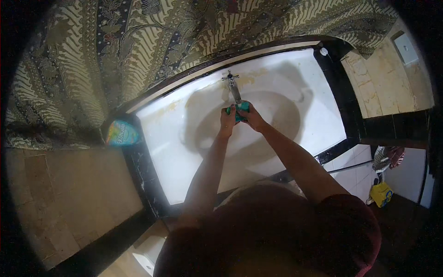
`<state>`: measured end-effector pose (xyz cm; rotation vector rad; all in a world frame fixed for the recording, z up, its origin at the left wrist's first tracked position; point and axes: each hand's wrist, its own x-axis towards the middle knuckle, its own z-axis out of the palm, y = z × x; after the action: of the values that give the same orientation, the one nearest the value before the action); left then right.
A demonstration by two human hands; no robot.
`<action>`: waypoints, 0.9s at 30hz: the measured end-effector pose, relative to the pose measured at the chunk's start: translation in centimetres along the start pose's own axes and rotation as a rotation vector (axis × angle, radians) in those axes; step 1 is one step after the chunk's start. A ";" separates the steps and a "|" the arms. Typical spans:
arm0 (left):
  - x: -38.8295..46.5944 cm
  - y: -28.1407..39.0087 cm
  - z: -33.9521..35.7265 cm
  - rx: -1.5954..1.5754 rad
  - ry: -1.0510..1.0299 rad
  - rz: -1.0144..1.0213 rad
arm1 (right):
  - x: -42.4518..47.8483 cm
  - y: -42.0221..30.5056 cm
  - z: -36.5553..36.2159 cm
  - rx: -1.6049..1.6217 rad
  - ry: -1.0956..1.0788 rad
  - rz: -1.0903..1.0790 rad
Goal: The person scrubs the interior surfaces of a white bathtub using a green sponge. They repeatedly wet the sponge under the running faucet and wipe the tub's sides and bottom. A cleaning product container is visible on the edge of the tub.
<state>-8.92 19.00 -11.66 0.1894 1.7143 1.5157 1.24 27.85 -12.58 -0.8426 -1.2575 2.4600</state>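
Note:
Both my hands are over the oval basin of a white sink (249, 145), just beneath the spout of a chrome cross-handle tap (234, 90). Between them is a teal-green sponge or cloth (243, 110); which of the two, I cannot tell. My left hand (227, 122) grips its left side, thumb toward the tap. On the other side, my right hand (255, 119) closes around the right part. The fingers hide much of the piece. Whether water runs from the spout is not clear.
A blue-green pouch (121, 133) bearing writing stands at the sink's left corner, on the black stone surround (138, 166). Behind the sink hangs a patterned curtain (155, 45). A small white object (323, 51) sits at the far right corner. A yellow bag (381, 194) is at lower right.

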 end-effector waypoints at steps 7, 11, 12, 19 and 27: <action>2.1 -3.2 0.4 0.187 0.141 0.244 | 0.2 0.0 2.5 0.007 0.125 -0.144; 3.3 -4.3 0.6 0.217 0.160 0.294 | 0.4 -0.5 2.5 -0.170 0.146 -0.104; 3.1 -4.3 0.9 0.170 0.122 0.392 | 0.5 -0.4 2.3 -0.165 0.182 -0.072; 1.6 -1.3 1.1 0.169 0.003 0.057 | 1.2 0.3 1.4 0.095 0.155 -0.134; 0.0 0.2 1.0 0.018 -0.097 0.011 | -0.1 -3.8 -0.6 0.391 0.079 0.462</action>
<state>-8.36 19.81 -11.41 0.2775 1.6530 1.4763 1.54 30.45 -9.74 -1.2021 -0.5613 2.8468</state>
